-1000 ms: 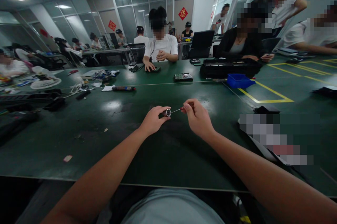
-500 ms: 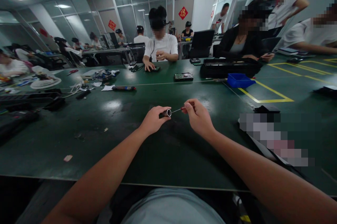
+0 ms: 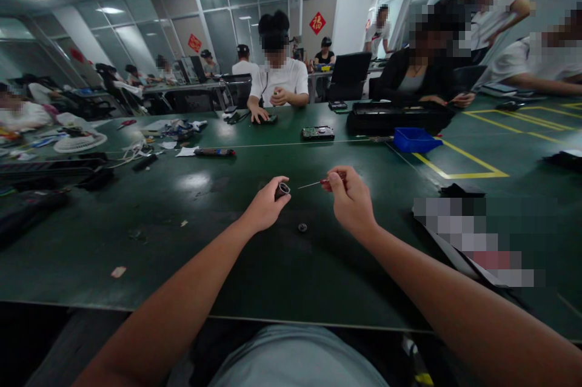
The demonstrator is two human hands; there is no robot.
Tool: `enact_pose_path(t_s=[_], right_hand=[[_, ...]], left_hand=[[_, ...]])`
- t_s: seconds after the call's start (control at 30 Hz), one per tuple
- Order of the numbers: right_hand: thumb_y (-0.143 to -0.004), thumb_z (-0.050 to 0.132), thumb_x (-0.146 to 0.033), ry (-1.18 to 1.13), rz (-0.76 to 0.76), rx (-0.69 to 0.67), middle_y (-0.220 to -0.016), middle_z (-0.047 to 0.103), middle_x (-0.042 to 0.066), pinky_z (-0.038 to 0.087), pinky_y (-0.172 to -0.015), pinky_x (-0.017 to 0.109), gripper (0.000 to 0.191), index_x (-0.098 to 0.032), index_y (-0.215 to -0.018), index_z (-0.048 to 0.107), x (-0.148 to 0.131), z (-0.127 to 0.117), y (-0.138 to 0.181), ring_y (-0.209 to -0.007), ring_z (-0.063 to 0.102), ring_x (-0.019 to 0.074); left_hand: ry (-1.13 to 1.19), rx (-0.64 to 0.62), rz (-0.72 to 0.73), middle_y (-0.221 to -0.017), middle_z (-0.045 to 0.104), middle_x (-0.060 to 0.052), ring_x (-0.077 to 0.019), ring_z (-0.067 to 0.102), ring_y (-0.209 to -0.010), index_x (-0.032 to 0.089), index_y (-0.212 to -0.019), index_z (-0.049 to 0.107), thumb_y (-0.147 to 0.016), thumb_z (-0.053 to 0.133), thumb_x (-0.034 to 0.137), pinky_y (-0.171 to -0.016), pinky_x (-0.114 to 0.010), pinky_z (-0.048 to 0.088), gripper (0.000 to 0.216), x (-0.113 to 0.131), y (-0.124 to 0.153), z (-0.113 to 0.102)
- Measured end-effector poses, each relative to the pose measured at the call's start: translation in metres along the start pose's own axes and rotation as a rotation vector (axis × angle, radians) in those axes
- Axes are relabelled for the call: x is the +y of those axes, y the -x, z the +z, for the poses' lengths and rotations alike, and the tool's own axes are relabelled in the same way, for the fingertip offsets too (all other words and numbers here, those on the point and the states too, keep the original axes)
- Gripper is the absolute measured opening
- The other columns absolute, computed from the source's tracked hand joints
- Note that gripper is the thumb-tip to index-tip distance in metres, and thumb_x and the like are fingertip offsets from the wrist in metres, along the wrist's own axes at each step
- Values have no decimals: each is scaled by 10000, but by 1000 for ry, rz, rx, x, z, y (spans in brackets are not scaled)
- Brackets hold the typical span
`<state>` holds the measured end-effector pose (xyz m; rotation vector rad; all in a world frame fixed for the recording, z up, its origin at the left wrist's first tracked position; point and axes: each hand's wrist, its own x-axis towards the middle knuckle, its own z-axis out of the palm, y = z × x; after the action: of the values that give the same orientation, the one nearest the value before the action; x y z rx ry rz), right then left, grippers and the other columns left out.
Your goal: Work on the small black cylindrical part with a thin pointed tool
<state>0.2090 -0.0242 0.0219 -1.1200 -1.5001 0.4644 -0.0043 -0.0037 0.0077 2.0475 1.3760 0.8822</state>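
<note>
My left hand (image 3: 267, 205) is closed round a short dark tube (image 3: 282, 191), whose open metal-rimmed end tilts up and to the right. In my right hand (image 3: 352, 196) is a thin screwdriver (image 3: 311, 184) with a red handle, gripped between thumb and fingers. Its tip points left at the tube and stands a little apart from the rim. A small round dark part (image 3: 302, 227) lies on the green table (image 3: 254, 272) below and between my hands.
Across the table a co-worker's hand (image 3: 260, 114) rests on a dark item. A hard drive (image 3: 317, 132), a blue tray (image 3: 416, 139) and a long black casing (image 3: 395, 116) lie ahead. A dark marker-like tool (image 3: 215, 152) is left of centre. Papers or a folder sit at right, blurred out.
The screwdriver has drawn back to the right, away from the tube. The tube's open end has turned upward. A small round part now lies on the table below it.
</note>
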Motion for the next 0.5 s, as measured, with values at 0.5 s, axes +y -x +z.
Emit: enact_pose_path(t_s=[0.5], right_hand=[[-981, 453, -371, 2, -51, 36, -835, 693, 40, 527, -710, 357, 182, -228, -963, 563, -5, -3, 1, -771, 679, 196]], left_hand=[[-308, -434, 324, -1136, 638, -60, -221, 619, -1011, 267, -1206, 659, -917, 579, 355, -880, -339, 471, 312, 13, 12, 4]])
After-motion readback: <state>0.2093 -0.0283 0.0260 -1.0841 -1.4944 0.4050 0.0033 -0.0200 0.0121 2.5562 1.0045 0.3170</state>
